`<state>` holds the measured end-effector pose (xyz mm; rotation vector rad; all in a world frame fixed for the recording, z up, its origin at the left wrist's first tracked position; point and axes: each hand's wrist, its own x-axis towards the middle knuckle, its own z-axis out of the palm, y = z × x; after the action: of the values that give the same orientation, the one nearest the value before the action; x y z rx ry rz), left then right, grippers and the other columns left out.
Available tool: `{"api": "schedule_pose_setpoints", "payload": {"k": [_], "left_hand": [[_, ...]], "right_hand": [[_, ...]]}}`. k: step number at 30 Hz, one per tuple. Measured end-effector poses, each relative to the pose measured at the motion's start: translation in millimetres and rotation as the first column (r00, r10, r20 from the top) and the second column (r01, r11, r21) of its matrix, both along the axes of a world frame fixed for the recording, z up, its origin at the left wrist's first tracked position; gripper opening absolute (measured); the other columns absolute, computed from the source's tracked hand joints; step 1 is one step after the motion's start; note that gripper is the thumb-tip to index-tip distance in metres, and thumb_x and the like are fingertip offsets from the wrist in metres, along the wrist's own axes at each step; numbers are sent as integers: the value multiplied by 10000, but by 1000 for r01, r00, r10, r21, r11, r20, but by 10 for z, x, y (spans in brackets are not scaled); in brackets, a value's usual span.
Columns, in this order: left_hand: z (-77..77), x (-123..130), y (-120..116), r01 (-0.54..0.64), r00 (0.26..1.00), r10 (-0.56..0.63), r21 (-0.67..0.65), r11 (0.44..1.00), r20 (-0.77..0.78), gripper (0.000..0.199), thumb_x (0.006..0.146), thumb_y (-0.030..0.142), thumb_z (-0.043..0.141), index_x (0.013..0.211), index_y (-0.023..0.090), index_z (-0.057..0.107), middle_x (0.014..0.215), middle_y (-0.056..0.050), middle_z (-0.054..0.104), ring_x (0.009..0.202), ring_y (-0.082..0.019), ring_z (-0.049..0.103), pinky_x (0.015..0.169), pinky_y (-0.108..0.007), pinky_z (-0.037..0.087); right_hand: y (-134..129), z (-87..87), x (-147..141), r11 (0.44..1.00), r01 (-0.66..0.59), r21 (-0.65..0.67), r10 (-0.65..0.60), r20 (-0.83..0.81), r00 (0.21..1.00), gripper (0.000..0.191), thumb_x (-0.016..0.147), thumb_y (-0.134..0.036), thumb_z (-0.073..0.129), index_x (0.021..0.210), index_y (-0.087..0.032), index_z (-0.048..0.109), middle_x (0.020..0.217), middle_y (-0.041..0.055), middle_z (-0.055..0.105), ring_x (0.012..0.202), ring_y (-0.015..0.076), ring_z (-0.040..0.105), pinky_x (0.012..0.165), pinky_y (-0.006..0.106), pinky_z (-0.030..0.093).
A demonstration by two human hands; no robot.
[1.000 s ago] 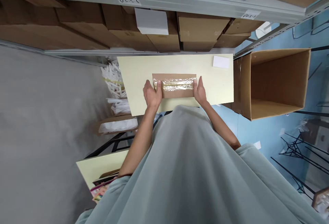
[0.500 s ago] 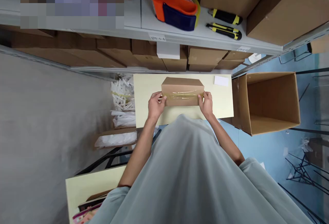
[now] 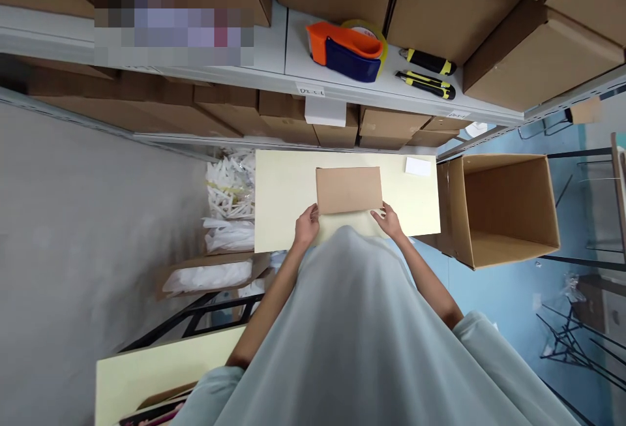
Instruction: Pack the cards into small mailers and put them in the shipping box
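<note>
A small brown cardboard box (image 3: 349, 190) is over the pale yellow table (image 3: 288, 181), a plain face turned up toward me. My left hand (image 3: 308, 224) is at its lower left corner, with fingers curled close to the edge. At the lower right corner is my right hand (image 3: 387, 219), its thumb and fingers apart, the fingertips by the box edge. Whether either hand grips the box is hard to make out. A white paper slip (image 3: 417, 166) lies on the table's right part.
Above the table, a grey shelf (image 3: 274, 38) holds an orange and blue tape dispenser (image 3: 353, 55), two cutters (image 3: 428, 74) and cardboard boxes. A large open carton (image 3: 508, 207) stands at the right. White packing material (image 3: 229, 184) is left of the table.
The box has turned so that its taped side no longer shows and a plain face does. Both hands have moved to its lower corners, and the right thumb has come off the box.
</note>
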<state>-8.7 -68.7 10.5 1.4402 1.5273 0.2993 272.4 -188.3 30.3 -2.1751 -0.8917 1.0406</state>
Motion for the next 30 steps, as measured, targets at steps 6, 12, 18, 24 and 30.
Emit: {"api": "schedule_pose_setpoints", "payload": {"k": [6,12,18,24,30], "left_hand": [[63,-68,150,-79,991,82,-24,997,107,656,786,64,515,1399,182,716,1443,-110,780,1384,-250,728,1245,-443,543],[767,104,983,-216,970,179,252,943,162,454,908,237,604,1334,201,757,1468,-180,752,1386,-386,716,1257,-598,514],[2301,702,1697,-216,915,-60,610,762,398,421,1017,304,557,1386,220,741,1469,-134,753,1379,-317,714,1233,-502,546],[2528,668,1392,-244,888,-87,621,745,452,365,1006,236,566,1312,222,764,1376,-132,786,1334,-310,724,1213,-509,560],[2181,315,921,-231,851,-68,487,843,521,343,1019,218,562,1303,253,751,1367,-109,787,1291,-285,755,1143,-469,608]], "right_hand": [[76,172,-71,991,-136,18,136,-50,989,605,947,-502,732,1470,-205,668,1508,168,728,1397,339,706,1196,540,578],[1353,1257,203,879,-307,365,113,465,878,759,985,-606,715,1583,-156,588,1661,243,576,1575,413,529,1315,622,431],[3085,2770,111,801,-578,154,216,826,520,549,1056,-351,610,1535,-88,566,1553,298,621,1463,404,597,1260,584,446],[3568,2909,26,853,-501,-146,412,778,474,497,918,-146,688,1391,-15,612,1347,352,737,1303,422,723,1172,546,513],[3169,2720,30,843,-521,134,295,695,656,508,1012,-358,627,1445,-97,576,1310,260,760,1216,384,732,1109,566,555]]}}
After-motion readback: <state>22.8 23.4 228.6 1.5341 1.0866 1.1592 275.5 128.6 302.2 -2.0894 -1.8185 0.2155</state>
